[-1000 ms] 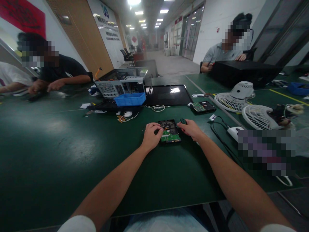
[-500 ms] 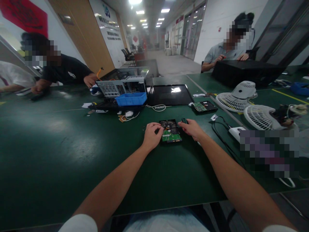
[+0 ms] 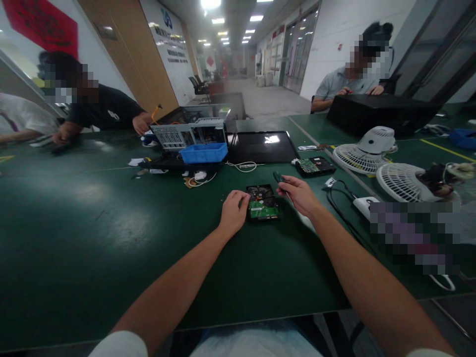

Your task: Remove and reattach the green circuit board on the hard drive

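A hard drive (image 3: 262, 201) lies on the green table with its green circuit board facing up. My left hand (image 3: 235, 208) is at the drive's left edge, fingers drawn together; whether something small is between them cannot be made out. Right of the drive, my right hand (image 3: 298, 194) is closed on a screwdriver (image 3: 278, 177) with a dark green handle. Its thin shaft slants down to the right, away from the drive.
Behind the drive are a blue tray (image 3: 204, 153), an open computer case (image 3: 171, 136) and a black panel (image 3: 262, 146). A second hard drive (image 3: 316, 165), white fans (image 3: 362, 151) and cables lie to the right. Two people sit across the table, another at far left.
My right hand has turned, and the screwdriver's handle has shifted slightly up and left, with more of its shaft showing. My left hand's fingers have changed shape slightly beside the drive.
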A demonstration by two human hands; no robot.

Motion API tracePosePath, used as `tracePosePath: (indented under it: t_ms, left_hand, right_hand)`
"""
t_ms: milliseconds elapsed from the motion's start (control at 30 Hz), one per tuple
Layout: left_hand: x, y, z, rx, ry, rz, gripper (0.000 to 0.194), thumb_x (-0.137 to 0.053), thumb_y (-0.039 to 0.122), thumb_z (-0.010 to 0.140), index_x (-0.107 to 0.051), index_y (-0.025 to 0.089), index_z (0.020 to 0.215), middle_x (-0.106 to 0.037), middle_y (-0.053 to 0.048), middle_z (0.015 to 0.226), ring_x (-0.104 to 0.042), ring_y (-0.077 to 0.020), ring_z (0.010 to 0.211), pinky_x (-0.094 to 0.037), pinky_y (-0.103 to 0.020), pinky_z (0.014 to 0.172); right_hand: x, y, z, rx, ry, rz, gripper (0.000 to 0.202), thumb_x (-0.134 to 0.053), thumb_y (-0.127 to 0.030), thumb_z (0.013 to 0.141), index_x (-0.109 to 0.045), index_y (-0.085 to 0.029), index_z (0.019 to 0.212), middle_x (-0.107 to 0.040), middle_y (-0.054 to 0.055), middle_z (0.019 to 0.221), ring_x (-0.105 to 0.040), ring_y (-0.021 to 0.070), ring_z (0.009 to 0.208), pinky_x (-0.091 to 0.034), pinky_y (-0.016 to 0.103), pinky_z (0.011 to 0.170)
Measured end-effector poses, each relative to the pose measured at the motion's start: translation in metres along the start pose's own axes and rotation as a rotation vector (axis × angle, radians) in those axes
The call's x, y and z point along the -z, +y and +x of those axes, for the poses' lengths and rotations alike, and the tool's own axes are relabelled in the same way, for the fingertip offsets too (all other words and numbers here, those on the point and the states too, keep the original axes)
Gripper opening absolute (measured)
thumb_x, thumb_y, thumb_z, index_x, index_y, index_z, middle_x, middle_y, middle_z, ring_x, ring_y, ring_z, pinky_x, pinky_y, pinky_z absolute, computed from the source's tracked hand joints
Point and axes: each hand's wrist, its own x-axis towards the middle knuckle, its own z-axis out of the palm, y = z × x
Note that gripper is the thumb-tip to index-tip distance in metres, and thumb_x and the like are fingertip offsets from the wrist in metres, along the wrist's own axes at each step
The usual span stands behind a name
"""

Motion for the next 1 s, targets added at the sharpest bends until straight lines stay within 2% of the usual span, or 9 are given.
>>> tracePosePath:
  t_ms: [100, 167, 233, 300, 400, 533, 600, 767, 1000]
  left_hand:
    - [0.000, 0.007, 0.003, 0.006, 0.024, -0.073, 0.018, -0.055, 0.034, 0.100, -0.068, 0.022, 0.098, -0.069, -0.006, 0.102, -0.065, -0.0206, 0.098, -0.053, -0.036, 0.088]
    - [-0.002, 0.014, 0.008, 0.049, 0.023, -0.203, 0.023, -0.062, 0.040, 0.096, -0.066, 0.021, 0.108, -0.069, -0.007, 0.105, -0.067, -0.0195, 0.093, -0.054, -0.035, 0.084]
    - [-0.006, 0.021, 0.013, 0.102, -0.017, -0.361, 0.037, -0.068, 0.043, 0.091, -0.062, 0.021, 0.120, -0.070, -0.007, 0.108, -0.068, -0.0182, 0.087, -0.056, -0.033, 0.077]
    - [-0.008, 0.027, 0.019, 0.122, -0.091, -0.448, 0.039, -0.072, 0.045, 0.088, -0.064, 0.021, 0.118, -0.072, -0.006, 0.104, -0.069, -0.0178, 0.083, -0.057, -0.031, 0.073]
    - [0.001, 0.032, 0.034, 0.098, -0.166, -0.464, 0.029, -0.074, 0.045, 0.085, -0.070, 0.021, 0.102, -0.072, -0.004, 0.093, -0.069, -0.0174, 0.077, -0.057, -0.030, 0.068]
    - [0.037, 0.033, 0.061, 0.092, -0.033, -0.396, 0.031, -0.074, 0.043, 0.085, -0.070, 0.019, 0.105, -0.071, -0.002, 0.085, -0.067, -0.0149, 0.069, -0.056, -0.028, 0.064]
    - [0.055, 0.032, 0.072, 0.048, -0.002, -0.308, 0.034, -0.078, 0.042, 0.082, -0.069, 0.019, 0.106, -0.071, -0.002, 0.086, -0.067, -0.0150, 0.072, -0.055, -0.028, 0.065]
    - [0.078, 0.028, 0.079, -0.026, -0.046, -0.305, 0.041, -0.084, 0.037, 0.076, -0.065, 0.018, 0.106, -0.073, -0.006, 0.095, -0.070, -0.0180, 0.083, -0.057, -0.031, 0.073]
    - [0.073, 0.021, 0.074, -0.018, -0.081, -0.309, 0.037, -0.080, 0.038, 0.080, -0.065, 0.020, 0.108, -0.073, -0.005, 0.097, -0.069, -0.0178, 0.082, -0.057, -0.032, 0.074]
  right_hand:
    - [-0.006, -0.006, -0.009, -0.011, -0.110, -0.034, 0.041, -0.089, -0.032, 0.069, -0.070, -0.020, 0.103, -0.074, 0.004, 0.096, -0.071, 0.0168, 0.082, -0.054, 0.024, 0.064]
    - [-0.012, -0.009, -0.016, -0.039, -0.224, -0.114, 0.042, -0.089, -0.036, 0.069, -0.070, -0.020, 0.103, -0.075, 0.005, 0.092, -0.071, 0.0183, 0.082, -0.053, 0.025, 0.063]
    - [-0.020, -0.010, -0.023, -0.045, -0.298, -0.188, 0.042, -0.088, -0.041, 0.071, -0.072, -0.019, 0.103, -0.076, 0.005, 0.091, -0.071, 0.0185, 0.082, -0.053, 0.026, 0.065]
    - [-0.026, -0.010, -0.027, -0.036, -0.349, -0.243, 0.042, -0.087, -0.043, 0.072, -0.073, -0.019, 0.103, -0.076, 0.006, 0.092, -0.071, 0.0197, 0.086, -0.054, 0.027, 0.068]
    - [-0.024, -0.011, -0.023, 0.007, -0.305, -0.275, 0.042, -0.083, -0.047, 0.077, -0.074, -0.019, 0.106, -0.076, 0.008, 0.099, -0.071, 0.0214, 0.094, -0.057, 0.031, 0.077]
    - [-0.007, -0.011, -0.011, 0.165, -0.079, -0.395, 0.040, -0.075, -0.048, 0.086, -0.070, -0.021, 0.116, -0.071, 0.011, 0.126, -0.065, 0.0249, 0.118, -0.054, 0.040, 0.099]
    - [-0.003, -0.006, -0.010, 0.163, -0.034, -0.580, 0.054, -0.076, -0.046, 0.086, -0.063, -0.021, 0.132, -0.062, 0.015, 0.140, -0.060, 0.0281, 0.128, -0.049, 0.045, 0.107]
    - [-0.012, 0.014, -0.016, 0.196, -0.177, -0.964, 0.089, -0.080, -0.055, 0.079, -0.046, -0.016, 0.151, -0.050, 0.021, 0.152, -0.048, 0.0364, 0.140, -0.037, 0.053, 0.118]
    - [-0.014, 0.031, -0.014, 0.315, -0.223, -1.045, 0.082, -0.075, -0.045, 0.085, -0.042, -0.016, 0.155, -0.047, 0.020, 0.156, -0.042, 0.0345, 0.146, -0.034, 0.052, 0.121]
